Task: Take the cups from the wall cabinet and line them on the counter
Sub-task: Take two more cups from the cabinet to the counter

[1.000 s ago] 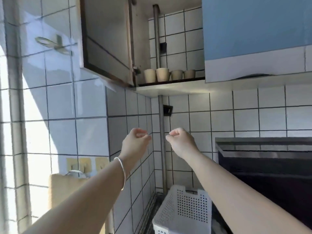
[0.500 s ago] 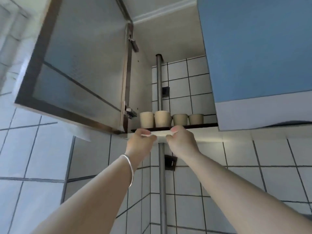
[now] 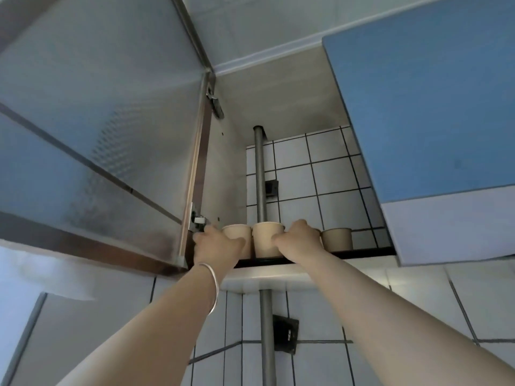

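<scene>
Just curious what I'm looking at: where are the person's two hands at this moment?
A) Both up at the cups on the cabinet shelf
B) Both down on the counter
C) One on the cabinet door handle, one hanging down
A: the left hand and the right hand both reach the paper cups on the open cabinet's shelf.

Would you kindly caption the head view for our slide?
Both hands grip paper cups on the open wall cabinet's shelf: left hand the leftmost cup, right hand its neighbour.
</scene>
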A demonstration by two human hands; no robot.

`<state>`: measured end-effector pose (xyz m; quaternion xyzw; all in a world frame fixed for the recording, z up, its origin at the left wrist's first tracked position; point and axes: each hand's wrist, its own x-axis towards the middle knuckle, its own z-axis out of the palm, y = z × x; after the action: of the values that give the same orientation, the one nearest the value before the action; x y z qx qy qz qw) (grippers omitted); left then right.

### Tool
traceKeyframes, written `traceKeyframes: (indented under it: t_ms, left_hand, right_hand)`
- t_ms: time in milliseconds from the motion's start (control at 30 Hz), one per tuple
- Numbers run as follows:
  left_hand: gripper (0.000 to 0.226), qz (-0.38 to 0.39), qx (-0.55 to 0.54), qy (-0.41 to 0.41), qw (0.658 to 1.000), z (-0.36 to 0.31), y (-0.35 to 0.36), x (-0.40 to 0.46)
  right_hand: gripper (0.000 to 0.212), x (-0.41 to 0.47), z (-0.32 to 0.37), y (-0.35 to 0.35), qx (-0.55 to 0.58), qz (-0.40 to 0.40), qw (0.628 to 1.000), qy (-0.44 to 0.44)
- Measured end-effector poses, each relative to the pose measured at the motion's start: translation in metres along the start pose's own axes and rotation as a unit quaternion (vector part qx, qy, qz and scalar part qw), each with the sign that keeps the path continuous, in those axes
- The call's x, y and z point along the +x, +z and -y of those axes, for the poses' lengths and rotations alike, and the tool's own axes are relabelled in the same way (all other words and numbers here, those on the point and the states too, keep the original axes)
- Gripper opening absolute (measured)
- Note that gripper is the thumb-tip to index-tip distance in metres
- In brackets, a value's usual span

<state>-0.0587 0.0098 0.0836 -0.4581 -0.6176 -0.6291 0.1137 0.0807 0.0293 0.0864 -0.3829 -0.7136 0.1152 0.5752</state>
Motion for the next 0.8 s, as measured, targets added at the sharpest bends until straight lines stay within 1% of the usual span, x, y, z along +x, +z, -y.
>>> traceKeyframes:
  t_ms: [67,100,167,233,267,333,400,467,533,567,667,733,767,800]
  left_hand:
    - [0.068,0.029,0.022,-0.007,0.999,0.001,0.005,0.012]
    - [0.070,0.044,0.025,-0.009,0.999,0.001,0.008,0.017]
    - [0.070,0.063,0.026,-0.008,0.998,0.000,0.015,0.024]
    - [0.068,0.068,0.025,-0.002,0.997,0.000,0.021,0.030]
    - [0.066,0.067,0.019,-0.001,0.998,0.000,0.023,0.032]
    - [0.064,0.065,0.011,-0.006,0.998,-0.002,0.027,0.035]
    - [0.065,0.059,-0.014,-0.002,0.998,-0.003,0.027,0.040]
    - [0.066,0.047,-0.061,0.014,0.997,-0.003,0.024,0.045]
    - [0.061,0.028,-0.116,0.040,0.992,-0.005,0.018,0.047]
    - [0.059,0.019,-0.138,0.052,0.989,-0.008,0.013,0.045]
    - [0.065,0.001,-0.172,0.083,0.982,-0.018,-0.001,0.032]
    - [0.054,0.000,-0.204,0.103,0.974,-0.023,-0.012,0.016]
    - [0.047,0.000,-0.219,0.110,0.970,-0.026,-0.018,0.005]
    - [0.045,0.001,-0.237,0.113,0.965,-0.028,-0.025,-0.006]
  right_hand:
    - [0.024,0.013,0.006,-0.004,-0.040,0.041,0.998,0.029]
    - [0.025,0.019,0.008,-0.005,-0.060,0.064,0.996,0.031]
    - [0.044,0.029,0.011,-0.003,-0.081,0.095,0.992,0.027]
    - [0.058,0.034,0.013,0.002,-0.094,0.105,0.990,0.029]
    - [0.060,0.036,0.014,0.005,-0.102,0.114,0.988,0.030]
    - [0.057,0.040,0.014,0.010,-0.102,0.123,0.987,0.029]
    - [0.057,0.044,0.013,0.013,-0.046,0.113,0.992,0.029]
    - [0.056,0.047,0.013,0.016,0.038,0.105,0.993,0.024]
    - [0.053,0.049,0.013,0.017,0.108,0.101,0.989,0.011]
    - [0.052,0.048,0.014,0.016,0.136,0.094,0.986,0.003]
    - [0.050,0.040,0.018,0.009,0.180,0.065,0.981,-0.036]
    - [0.049,0.028,0.018,0.001,0.226,0.072,0.969,-0.069]
    - [0.049,0.017,0.017,-0.003,0.253,0.088,0.960,-0.084]
    - [0.050,0.005,0.016,-0.006,0.279,0.104,0.950,-0.092]
